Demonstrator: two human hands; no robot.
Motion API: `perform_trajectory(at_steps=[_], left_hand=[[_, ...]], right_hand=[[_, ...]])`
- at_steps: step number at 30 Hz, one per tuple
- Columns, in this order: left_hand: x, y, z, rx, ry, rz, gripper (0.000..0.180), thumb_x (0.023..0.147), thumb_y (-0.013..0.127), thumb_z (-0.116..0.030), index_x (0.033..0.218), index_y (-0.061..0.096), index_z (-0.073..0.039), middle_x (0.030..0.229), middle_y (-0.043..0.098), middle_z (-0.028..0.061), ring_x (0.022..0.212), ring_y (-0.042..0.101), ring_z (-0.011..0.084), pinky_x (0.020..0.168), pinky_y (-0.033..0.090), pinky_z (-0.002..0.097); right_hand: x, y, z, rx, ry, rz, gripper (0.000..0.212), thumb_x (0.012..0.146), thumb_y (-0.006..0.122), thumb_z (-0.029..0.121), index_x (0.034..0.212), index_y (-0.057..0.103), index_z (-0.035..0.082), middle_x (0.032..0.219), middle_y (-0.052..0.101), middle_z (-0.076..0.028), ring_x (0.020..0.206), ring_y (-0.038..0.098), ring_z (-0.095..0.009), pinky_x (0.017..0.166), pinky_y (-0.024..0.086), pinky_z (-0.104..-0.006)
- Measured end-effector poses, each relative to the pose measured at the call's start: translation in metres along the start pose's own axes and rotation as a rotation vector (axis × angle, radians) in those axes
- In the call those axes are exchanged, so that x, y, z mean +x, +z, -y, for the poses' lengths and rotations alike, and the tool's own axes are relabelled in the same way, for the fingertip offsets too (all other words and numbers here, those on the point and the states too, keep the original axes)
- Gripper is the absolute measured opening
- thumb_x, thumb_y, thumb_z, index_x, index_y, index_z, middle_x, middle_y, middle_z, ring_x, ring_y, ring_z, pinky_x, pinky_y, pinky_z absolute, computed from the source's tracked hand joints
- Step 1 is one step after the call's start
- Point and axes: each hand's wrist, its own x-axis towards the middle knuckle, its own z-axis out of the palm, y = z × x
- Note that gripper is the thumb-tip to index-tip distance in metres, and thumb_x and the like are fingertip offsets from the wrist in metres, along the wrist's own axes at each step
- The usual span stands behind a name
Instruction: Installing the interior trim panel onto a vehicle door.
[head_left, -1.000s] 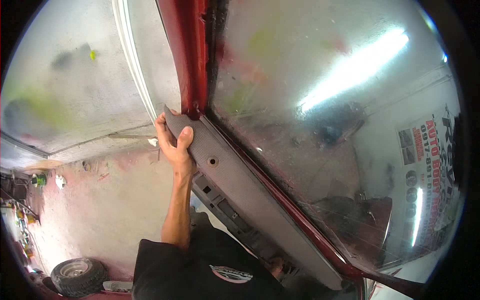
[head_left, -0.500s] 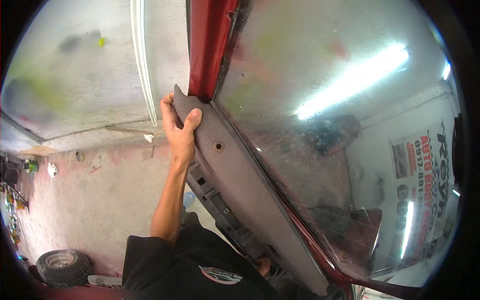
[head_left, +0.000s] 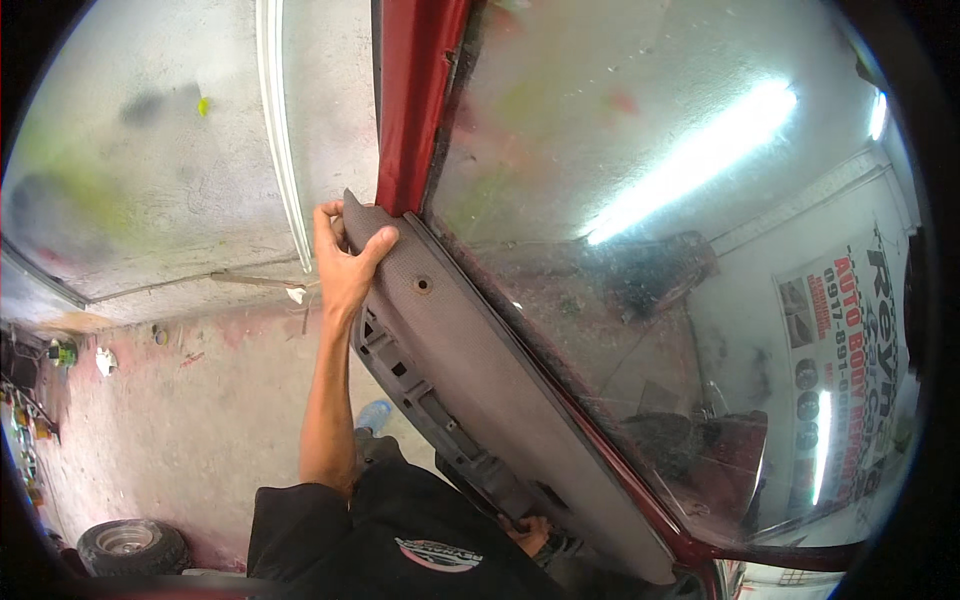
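My left hand (head_left: 350,262) is closed round the upper far corner of a grey textured door trim panel (head_left: 470,340), thumb on top and fingers curled over its end. Close to the thumb, a round screw hole (head_left: 423,285) shows in the panel. Down at the panel's near end, my right hand (head_left: 530,536) is bent round the lower edge, partly covered by my black shirt (head_left: 390,535). The panel lies along the red car door frame (head_left: 415,110), below the window glass (head_left: 590,330). Slots and clips show on the panel's dark lower part (head_left: 420,390).
A wheel with a tyre (head_left: 133,547) lies on the concrete floor (head_left: 200,430) at the lower left. Cans and bottles stand along the left edge. The paint-marked wall (head_left: 150,150) rises beyond the door. A shoe (head_left: 374,416) shows below the panel.
The panel's far end has shifted slightly left and nearer with my left hand, and more of its slotted lower part shows. More of my right hand has come into sight.
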Motion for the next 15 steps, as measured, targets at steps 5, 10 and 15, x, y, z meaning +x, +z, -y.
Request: perform_trajectory(at_steps=[5,10,15], left_hand=[[0.004,-0.023,0.004,0.068,0.182,0.260,0.099,0.052,0.092,-0.033,0.126,0.033,-0.003,0.120,0.052,0.0153,0.113,0.052,0.0268,0.098,0.043,0.0392],[0.000,-0.017,-0.003,0.129,0.238,0.297,0.129,0.038,0.094,-0.043,0.140,0.025,-0.004,0.134,0.042,0.0147,0.127,0.041,0.0303,0.108,0.034,0.0436],[-0.001,-0.010,0.002,0.231,0.310,0.208,0.141,0.034,0.094,-0.048,0.146,0.020,-0.007,0.136,0.039,0.0163,0.127,0.041,0.0315,0.108,0.033,0.0466]], right_hand=[[0.006,-0.007,0.008,0.066,0.122,0.088,0.053,0.044,0.092,0.033,0.055,0.049,0.006,0.058,0.050,-0.011,0.060,0.055,-0.034,0.080,0.046,-0.0552],[0.001,0.000,-0.031,0.181,-0.333,-0.046,0.054,0.043,0.093,0.033,0.062,0.050,0.006,0.056,0.045,-0.008,0.055,0.049,-0.032,0.063,0.042,-0.0505],[0.012,-0.017,0.012,0.166,-0.130,-0.125,0.050,0.044,0.092,0.025,0.064,0.051,0.005,0.058,0.045,-0.009,0.055,0.048,-0.034,0.060,0.039,-0.0488]])
